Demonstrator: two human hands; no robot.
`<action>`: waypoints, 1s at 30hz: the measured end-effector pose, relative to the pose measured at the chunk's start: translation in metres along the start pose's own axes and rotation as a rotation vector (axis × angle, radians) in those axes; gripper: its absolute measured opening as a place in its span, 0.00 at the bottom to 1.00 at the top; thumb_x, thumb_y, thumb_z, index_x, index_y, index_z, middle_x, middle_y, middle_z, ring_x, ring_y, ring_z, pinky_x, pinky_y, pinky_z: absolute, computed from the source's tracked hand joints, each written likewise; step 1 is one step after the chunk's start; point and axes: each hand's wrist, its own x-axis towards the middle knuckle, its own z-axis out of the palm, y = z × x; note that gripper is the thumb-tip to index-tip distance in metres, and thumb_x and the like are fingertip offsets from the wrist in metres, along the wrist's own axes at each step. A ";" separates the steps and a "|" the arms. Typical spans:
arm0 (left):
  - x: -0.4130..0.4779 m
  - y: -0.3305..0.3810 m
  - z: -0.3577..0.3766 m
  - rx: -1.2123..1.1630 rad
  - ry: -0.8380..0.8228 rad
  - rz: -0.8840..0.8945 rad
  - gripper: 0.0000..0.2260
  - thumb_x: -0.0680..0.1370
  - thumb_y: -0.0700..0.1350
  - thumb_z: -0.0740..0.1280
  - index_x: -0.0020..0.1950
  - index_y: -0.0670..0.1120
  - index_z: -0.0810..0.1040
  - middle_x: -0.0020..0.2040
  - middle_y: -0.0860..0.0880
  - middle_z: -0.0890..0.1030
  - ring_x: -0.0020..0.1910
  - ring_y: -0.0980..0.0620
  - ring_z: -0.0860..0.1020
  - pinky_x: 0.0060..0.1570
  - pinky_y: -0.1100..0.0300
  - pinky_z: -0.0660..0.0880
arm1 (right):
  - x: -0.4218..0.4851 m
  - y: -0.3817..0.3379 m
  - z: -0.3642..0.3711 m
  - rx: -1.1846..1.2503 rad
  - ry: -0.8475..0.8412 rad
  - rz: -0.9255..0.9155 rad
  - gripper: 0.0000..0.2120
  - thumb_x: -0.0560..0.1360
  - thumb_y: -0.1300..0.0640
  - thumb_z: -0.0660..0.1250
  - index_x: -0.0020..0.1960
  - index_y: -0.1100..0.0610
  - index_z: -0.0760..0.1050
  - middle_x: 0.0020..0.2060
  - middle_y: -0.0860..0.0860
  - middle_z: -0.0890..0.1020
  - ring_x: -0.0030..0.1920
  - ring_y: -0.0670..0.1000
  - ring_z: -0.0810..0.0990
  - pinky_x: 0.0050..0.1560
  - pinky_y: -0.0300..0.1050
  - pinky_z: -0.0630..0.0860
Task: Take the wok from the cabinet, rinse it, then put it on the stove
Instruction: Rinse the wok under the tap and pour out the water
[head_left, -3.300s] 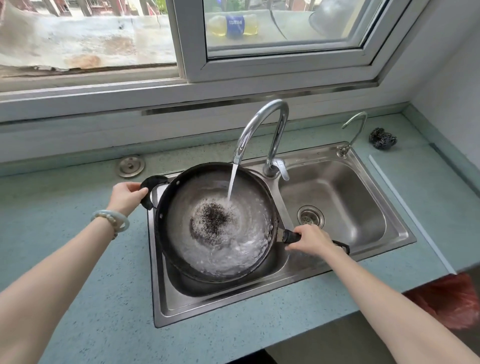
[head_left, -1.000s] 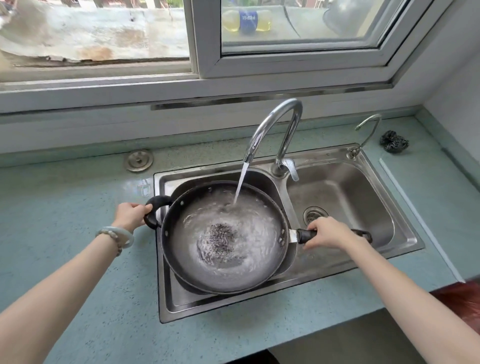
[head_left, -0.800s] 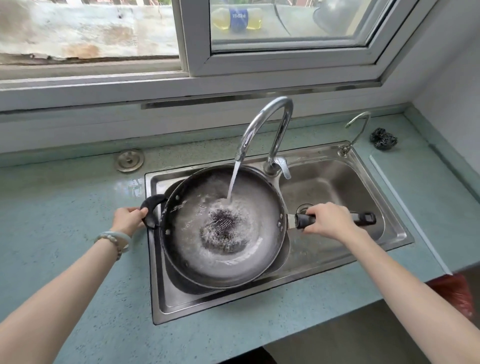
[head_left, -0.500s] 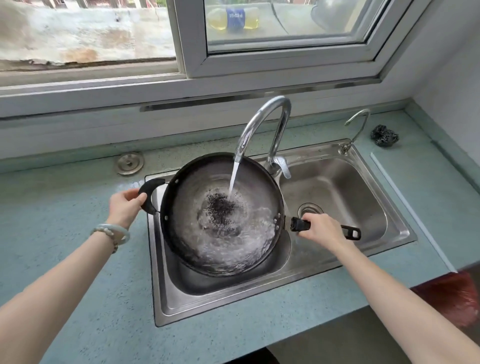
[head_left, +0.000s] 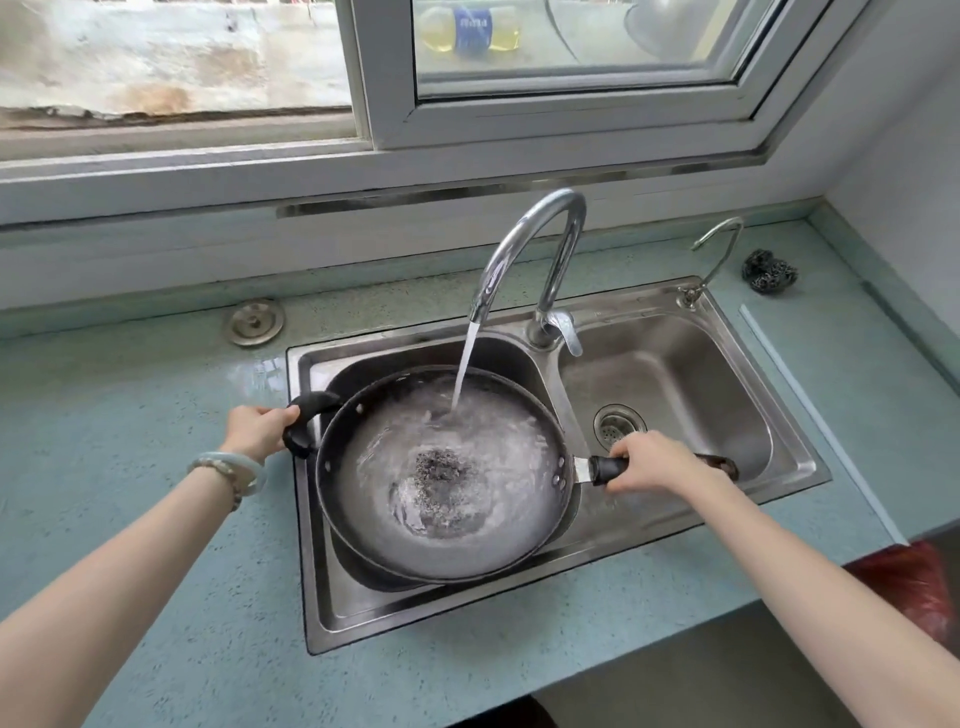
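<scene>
A dark matt metal wok with a worn grey centre sits in a brushed stainless sink under a glossy chrome faucet, amid a speckled matt countertop.

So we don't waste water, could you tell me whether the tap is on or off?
On: a stream falls from the tap into the wok, which holds churning water.

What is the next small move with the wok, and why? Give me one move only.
Probably tilt the wok to pour its rinse water into the left basin. The stream from the faucet runs into it and water has pooled inside. Both hands are placed for a tip: the left hand grips the loop handle, the right hand the long handle.
</scene>
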 end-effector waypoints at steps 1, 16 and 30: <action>0.001 -0.005 0.001 0.013 -0.004 -0.017 0.09 0.75 0.40 0.69 0.37 0.38 0.75 0.42 0.39 0.78 0.43 0.42 0.78 0.58 0.43 0.75 | -0.002 0.000 -0.004 -0.038 0.036 -0.006 0.17 0.58 0.41 0.69 0.44 0.47 0.79 0.35 0.47 0.79 0.41 0.54 0.78 0.38 0.43 0.69; 0.000 0.011 -0.011 -0.107 0.026 0.140 0.10 0.77 0.37 0.66 0.58 0.37 0.77 0.42 0.47 0.79 0.49 0.45 0.78 0.54 0.52 0.75 | 0.002 -0.020 0.017 -0.117 0.184 -0.054 0.15 0.68 0.47 0.65 0.52 0.49 0.69 0.47 0.54 0.83 0.49 0.59 0.81 0.42 0.48 0.73; 0.002 0.021 -0.002 -0.138 -0.005 -0.141 0.08 0.72 0.40 0.73 0.46 0.39 0.76 0.40 0.45 0.80 0.33 0.54 0.79 0.22 0.67 0.73 | -0.014 -0.016 0.051 -0.131 0.076 -0.096 0.11 0.69 0.48 0.63 0.49 0.49 0.71 0.51 0.51 0.81 0.55 0.56 0.79 0.50 0.46 0.72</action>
